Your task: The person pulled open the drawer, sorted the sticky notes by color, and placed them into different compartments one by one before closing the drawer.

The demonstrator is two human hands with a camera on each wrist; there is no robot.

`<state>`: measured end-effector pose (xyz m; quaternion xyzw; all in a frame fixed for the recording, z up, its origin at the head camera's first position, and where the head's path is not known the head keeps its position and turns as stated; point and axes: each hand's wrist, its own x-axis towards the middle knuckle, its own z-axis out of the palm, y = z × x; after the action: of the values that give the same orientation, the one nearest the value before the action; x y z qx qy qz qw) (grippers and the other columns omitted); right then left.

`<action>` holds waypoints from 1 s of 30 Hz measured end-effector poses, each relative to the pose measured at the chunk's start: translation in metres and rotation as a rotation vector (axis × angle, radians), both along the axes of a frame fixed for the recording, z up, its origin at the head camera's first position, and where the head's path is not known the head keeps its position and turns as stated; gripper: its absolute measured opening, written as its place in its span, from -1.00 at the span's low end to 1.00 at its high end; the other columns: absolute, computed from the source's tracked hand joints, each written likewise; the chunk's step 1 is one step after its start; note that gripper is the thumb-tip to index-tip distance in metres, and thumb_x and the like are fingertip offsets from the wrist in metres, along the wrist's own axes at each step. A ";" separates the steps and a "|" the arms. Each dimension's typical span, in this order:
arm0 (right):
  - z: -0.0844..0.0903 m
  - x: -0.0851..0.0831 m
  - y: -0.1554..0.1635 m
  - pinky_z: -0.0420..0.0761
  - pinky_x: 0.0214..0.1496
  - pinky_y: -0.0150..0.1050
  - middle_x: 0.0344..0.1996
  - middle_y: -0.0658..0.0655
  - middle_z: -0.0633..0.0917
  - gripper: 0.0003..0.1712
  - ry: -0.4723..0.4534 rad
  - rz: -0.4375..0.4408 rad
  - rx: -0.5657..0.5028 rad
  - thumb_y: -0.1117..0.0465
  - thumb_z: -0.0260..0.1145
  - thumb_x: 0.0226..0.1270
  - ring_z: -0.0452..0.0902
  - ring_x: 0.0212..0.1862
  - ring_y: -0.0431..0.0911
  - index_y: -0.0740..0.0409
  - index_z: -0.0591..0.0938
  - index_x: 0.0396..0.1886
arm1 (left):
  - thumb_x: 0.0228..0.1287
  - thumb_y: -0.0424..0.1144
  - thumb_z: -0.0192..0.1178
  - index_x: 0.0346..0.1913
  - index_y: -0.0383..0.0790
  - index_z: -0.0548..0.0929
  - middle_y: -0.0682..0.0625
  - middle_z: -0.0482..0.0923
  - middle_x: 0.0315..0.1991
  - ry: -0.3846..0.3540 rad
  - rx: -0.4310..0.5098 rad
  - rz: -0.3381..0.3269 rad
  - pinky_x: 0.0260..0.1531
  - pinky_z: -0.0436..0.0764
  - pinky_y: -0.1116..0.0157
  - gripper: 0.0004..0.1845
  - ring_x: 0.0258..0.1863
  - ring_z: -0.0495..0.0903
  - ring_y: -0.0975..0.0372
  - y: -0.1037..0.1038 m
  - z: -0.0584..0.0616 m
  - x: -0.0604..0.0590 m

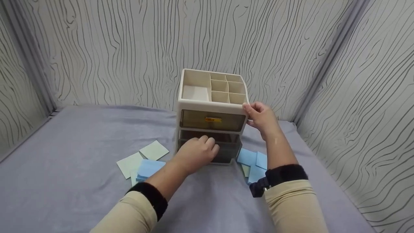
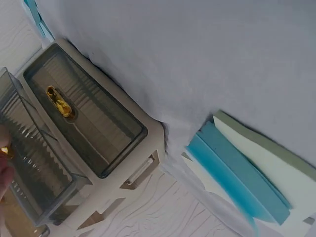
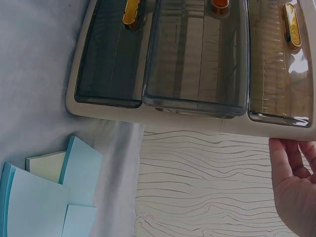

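A beige desktop organizer (image 1: 210, 105) with three see-through drawers stands upright. Its middle drawer (image 3: 197, 64) juts out partway past the other two. With curled fingers, my left hand (image 1: 198, 153) is at that drawer's front; the left wrist view shows its fingertips pinching the gold-coloured handle (image 2: 5, 151). My right hand (image 1: 263, 119) holds the organizer's upper right side, thumb at the front corner and fingers on the side. Above and below, the top drawer (image 1: 194, 120) and bottom drawer (image 2: 94, 118) sit flush in the frame.
Pale green sheets (image 1: 154, 150) and a blue stack of paper (image 1: 150, 168) lie left of the organizer. More blue paper pieces (image 1: 248, 157) lie to its right. Open compartments (image 1: 220, 85) divide the organizer's top. A grey cloth (image 1: 81, 161) covers the table, with patterned walls (image 1: 129, 48) around it.
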<state>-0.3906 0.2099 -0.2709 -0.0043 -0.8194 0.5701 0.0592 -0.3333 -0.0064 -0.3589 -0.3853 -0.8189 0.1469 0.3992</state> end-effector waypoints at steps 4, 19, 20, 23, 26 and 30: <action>0.000 0.000 0.001 0.48 0.06 -0.11 0.02 0.17 0.47 -0.53 -0.001 -0.006 0.003 -0.14 0.20 0.21 0.45 0.07 0.02 0.14 0.46 -0.14 | 0.17 -0.39 0.10 -0.38 -0.13 0.51 0.01 0.39 -0.47 0.005 0.000 -0.006 -0.63 0.48 0.34 -0.92 -0.53 0.42 0.22 0.001 0.000 0.010; -0.004 0.000 0.002 0.46 0.08 -0.10 0.02 0.19 0.48 -0.47 0.021 0.010 -0.029 -0.16 0.23 0.14 0.42 0.09 0.02 0.17 0.46 -0.13 | 0.19 -0.36 0.11 -0.35 -0.10 0.54 0.04 0.37 -0.49 0.033 -0.014 -0.004 -0.68 0.41 0.38 -0.93 -0.55 0.39 0.26 0.000 -0.002 0.038; -0.004 0.000 0.002 0.47 0.07 -0.10 0.01 0.19 0.48 -0.48 0.021 0.009 -0.030 -0.16 0.23 0.15 0.42 0.09 0.02 0.17 0.46 -0.14 | 0.19 -0.36 0.10 -0.35 -0.10 0.54 0.04 0.37 -0.49 0.037 -0.011 -0.007 -0.69 0.41 0.38 -0.93 -0.55 0.39 0.26 0.000 -0.003 0.039; -0.003 0.000 0.001 0.47 0.07 -0.10 0.01 0.18 0.47 -0.50 0.013 0.006 -0.029 -0.16 0.22 0.15 0.42 0.09 0.02 0.16 0.46 -0.15 | 0.20 -0.36 0.09 -0.36 -0.10 0.53 0.04 0.38 -0.48 0.051 -0.002 -0.022 -0.69 0.41 0.39 -0.92 -0.55 0.41 0.26 0.000 -0.005 0.042; -0.002 -0.001 0.001 0.46 0.08 -0.10 0.02 0.19 0.47 -0.49 0.007 0.009 -0.033 -0.15 0.22 0.16 0.41 0.10 0.02 0.16 0.45 -0.14 | 0.19 -0.35 0.10 -0.35 -0.09 0.55 0.05 0.40 -0.47 0.063 0.004 -0.034 -0.69 0.42 0.39 -0.92 -0.53 0.44 0.26 0.000 -0.006 0.046; -0.002 -0.001 0.000 0.47 0.08 -0.11 0.01 0.19 0.47 -0.49 0.007 0.013 -0.040 -0.15 0.22 0.15 0.41 0.09 0.02 0.17 0.45 -0.16 | 0.16 -0.33 0.14 -0.37 -0.09 0.55 0.05 0.39 -0.49 0.084 0.012 -0.044 -0.71 0.41 0.39 -0.95 -0.55 0.43 0.26 0.000 -0.008 0.051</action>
<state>-0.3920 0.2100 -0.2734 0.0021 -0.8078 0.5866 0.0582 -0.2825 -0.0068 -0.3671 -0.3945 -0.7935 0.1493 0.4386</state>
